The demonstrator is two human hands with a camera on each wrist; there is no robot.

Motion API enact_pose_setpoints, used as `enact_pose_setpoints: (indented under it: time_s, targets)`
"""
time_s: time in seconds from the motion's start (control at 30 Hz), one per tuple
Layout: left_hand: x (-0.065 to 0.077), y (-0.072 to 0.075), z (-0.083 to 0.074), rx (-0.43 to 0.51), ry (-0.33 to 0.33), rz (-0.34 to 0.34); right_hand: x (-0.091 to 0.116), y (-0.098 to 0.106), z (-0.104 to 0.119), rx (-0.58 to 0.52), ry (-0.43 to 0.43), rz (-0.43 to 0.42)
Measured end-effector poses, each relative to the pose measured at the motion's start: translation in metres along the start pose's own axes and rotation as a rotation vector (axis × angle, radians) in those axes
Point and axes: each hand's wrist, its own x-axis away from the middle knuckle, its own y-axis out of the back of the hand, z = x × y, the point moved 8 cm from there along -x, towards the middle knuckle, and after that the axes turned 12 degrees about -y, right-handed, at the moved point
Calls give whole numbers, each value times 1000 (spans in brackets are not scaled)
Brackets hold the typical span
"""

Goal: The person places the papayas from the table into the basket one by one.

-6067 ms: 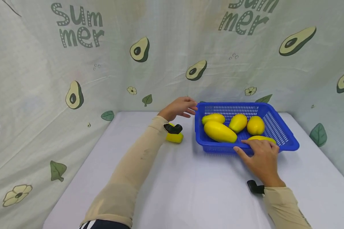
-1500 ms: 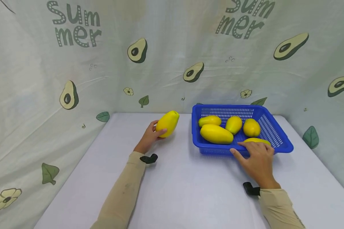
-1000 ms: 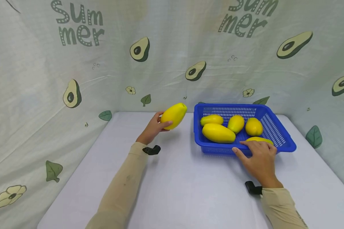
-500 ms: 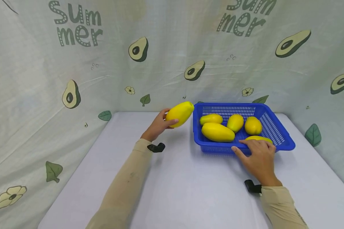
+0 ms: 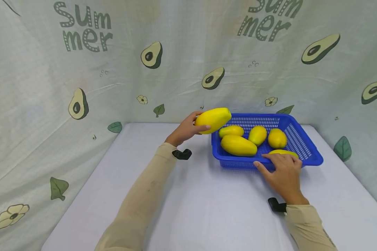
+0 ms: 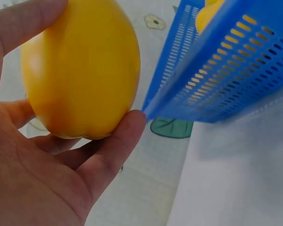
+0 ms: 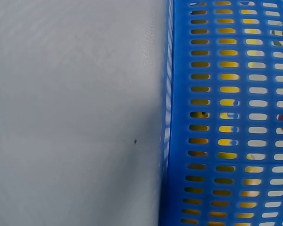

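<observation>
My left hand [image 5: 188,129] holds a large yellow papaya [image 5: 214,120], thumb on the near side and fingers behind and under it. The papaya is raised off the table, its narrower end overlapping the back left corner of a blue plastic basket [image 5: 314,153] in the head view. The left wrist view shows the rounded end of this papaya [image 6: 85,70] between thumb and fingers, left of the basket wall [image 6: 236,61]. My right hand [image 5: 284,174] grips the basket's front rim, fingers over it and thumb outside. The right wrist view has the slotted basket wall [image 7: 226,117] but not the hand.
Several yellow papayas lie in the basket, among them a long one [image 5: 238,145] at the front left and a round-looking one [image 5: 277,138] at the right. Another [image 5: 284,152] is partly hidden by my right hand. A patterned cloth [image 5: 182,80] hangs behind the white table [image 5: 207,209].
My left hand has gone from beside the basket to the papaya on the table, picked it up, and carried it right and up to the basket. The right hand stays at the rim.
</observation>
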Motion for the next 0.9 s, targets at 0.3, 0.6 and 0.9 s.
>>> enact_pose_setpoints:
  time_s: [0.3, 0.6, 0.9]
  targets:
    - [-15, -14, -24, -40, -31, 81, -1, 13, -4, -262, 66, -134]
    - [-27, -34, -42, -79, -25, 157, -1, 17, -6, -103, 106, -97]
    - [-40, -60, -65, -109, -26, 182, -1, 20, -18, -155, -33, -135]
